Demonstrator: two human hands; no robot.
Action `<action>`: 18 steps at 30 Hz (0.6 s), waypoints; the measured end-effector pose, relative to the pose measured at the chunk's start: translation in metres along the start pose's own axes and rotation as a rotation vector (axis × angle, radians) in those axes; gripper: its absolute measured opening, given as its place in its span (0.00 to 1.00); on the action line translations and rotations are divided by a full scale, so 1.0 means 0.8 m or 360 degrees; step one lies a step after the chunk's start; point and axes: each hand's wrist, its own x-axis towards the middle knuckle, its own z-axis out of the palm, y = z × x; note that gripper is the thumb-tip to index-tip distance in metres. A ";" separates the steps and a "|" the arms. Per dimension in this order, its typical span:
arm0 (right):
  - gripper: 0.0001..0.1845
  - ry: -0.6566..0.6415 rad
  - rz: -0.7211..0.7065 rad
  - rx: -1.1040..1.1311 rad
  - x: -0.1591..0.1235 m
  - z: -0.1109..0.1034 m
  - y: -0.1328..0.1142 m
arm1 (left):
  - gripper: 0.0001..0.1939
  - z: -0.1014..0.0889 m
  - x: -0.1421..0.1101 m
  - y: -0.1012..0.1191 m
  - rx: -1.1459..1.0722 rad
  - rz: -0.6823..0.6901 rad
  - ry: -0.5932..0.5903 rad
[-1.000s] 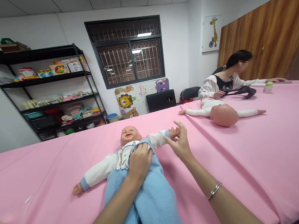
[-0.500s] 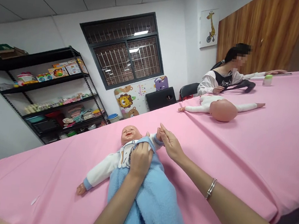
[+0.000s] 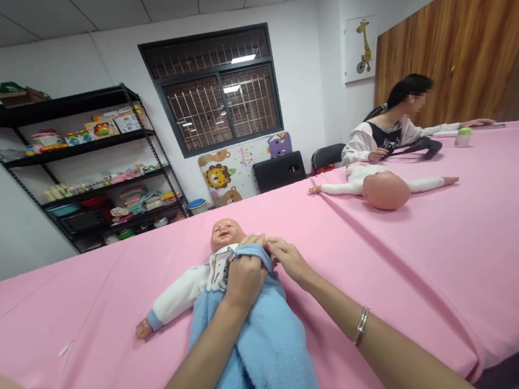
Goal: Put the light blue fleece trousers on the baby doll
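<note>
A baby doll (image 3: 223, 236) in a white suit lies on its back on the pink table (image 3: 444, 253), its body wrapped in a light blue fleece blanket (image 3: 265, 351). My left hand (image 3: 244, 280) rests closed on the doll's chest, gripping the blanket's top edge. My right hand (image 3: 287, 259) is at the doll's shoulder, fingers pinched on the folded-in doll arm and blanket edge; a bracelet (image 3: 361, 325) is on that wrist. The doll's other arm (image 3: 166, 309) sticks out to the left.
A second doll (image 3: 382, 188) lies face down farther along the table, in front of a seated person (image 3: 390, 137) with a dark strap and a small green-white bottle (image 3: 463, 136). A black shelf rack (image 3: 80, 161) of toys stands at the left wall.
My right hand has brought the doll's outstretched arm in from the side to its shoulder, against the blanket. My left hand has stayed on the chest.
</note>
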 end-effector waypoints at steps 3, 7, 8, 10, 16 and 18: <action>0.22 -0.0056 0.0143 0.0163 -0.001 -0.003 -0.003 | 0.18 -0.005 0.003 0.004 0.0028 -0.0091 -0.0159; 0.24 -0.0097 0.0149 0.0087 -0.002 -0.004 -0.009 | 0.14 -0.017 0.008 0.013 0.0141 -0.0253 -0.0358; 0.24 -0.0125 0.0098 0.0027 -0.002 -0.003 -0.011 | 0.13 -0.022 0.010 0.016 0.0193 -0.0284 -0.0420; 0.25 -0.0214 0.0002 -0.0068 -0.003 -0.002 -0.015 | 0.11 -0.031 0.012 0.023 0.0313 -0.0325 -0.0537; 0.24 -0.0286 0.0038 0.0023 -0.007 -0.006 -0.016 | 0.11 -0.042 0.017 0.036 0.0431 -0.0310 -0.0669; 0.23 -0.0240 0.0109 0.0085 -0.007 -0.009 -0.014 | 0.11 -0.039 0.017 0.034 0.0372 -0.0327 -0.0687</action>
